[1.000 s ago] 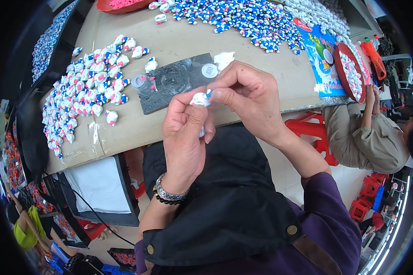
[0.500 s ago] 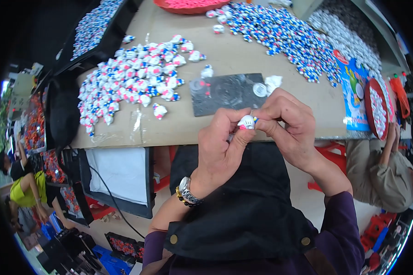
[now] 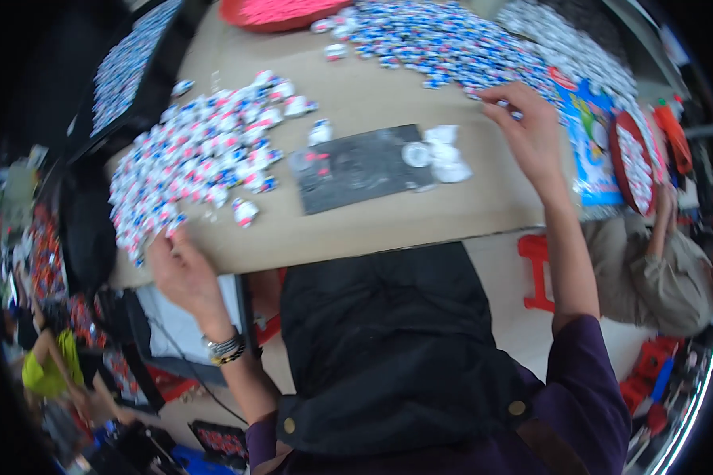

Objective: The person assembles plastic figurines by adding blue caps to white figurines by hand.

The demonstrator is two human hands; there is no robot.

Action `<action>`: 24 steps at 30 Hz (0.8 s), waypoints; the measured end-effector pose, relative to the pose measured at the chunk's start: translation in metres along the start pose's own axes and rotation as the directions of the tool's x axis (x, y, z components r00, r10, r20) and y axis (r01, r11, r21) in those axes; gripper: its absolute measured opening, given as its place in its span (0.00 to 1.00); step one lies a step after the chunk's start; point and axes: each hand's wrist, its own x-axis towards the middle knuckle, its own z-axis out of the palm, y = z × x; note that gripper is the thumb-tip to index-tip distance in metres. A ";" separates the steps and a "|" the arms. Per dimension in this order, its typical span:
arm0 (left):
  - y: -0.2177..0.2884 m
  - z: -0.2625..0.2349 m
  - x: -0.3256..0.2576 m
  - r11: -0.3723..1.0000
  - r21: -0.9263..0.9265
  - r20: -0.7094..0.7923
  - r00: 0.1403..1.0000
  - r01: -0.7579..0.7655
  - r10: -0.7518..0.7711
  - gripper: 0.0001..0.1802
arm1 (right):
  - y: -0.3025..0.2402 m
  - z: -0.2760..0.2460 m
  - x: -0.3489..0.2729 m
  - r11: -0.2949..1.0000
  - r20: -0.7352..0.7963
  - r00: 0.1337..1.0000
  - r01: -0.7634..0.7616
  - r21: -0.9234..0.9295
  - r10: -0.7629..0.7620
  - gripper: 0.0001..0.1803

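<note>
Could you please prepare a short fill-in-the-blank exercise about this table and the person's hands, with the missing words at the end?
1. The pile of figures is beside the person's ____ hand.
2. The right hand is at the edge of a heap of small white and mainly ____ pieces.
3. The red bowl at the top holds ____ pieces.
4. The white tissue lies at the ____ end of the dark slab.

Missing words: left; blue; pink; right.
</note>
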 end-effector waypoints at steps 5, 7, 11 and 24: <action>-0.013 0.009 0.005 0.995 0.085 -0.053 0.996 -0.060 0.064 0.19 | 0.015 0.012 0.012 0.992 0.022 0.999 -0.041 -0.119 0.044 0.08; -0.006 0.009 0.006 0.997 0.056 -0.039 0.998 0.052 -0.050 0.22 | 0.019 0.014 0.019 0.980 0.045 0.998 0.042 -0.196 -0.034 0.06; -0.005 0.006 0.005 0.999 -0.014 -0.141 0.989 0.043 -0.045 0.27 | 0.011 0.021 0.023 0.885 0.151 0.983 0.162 -0.437 -0.105 0.09; 0.136 -0.028 -0.060 0.434 -0.751 0.589 0.802 0.498 0.100 0.08 | -0.036 -0.004 -0.007 0.985 0.122 0.992 0.022 0.169 -0.043 0.15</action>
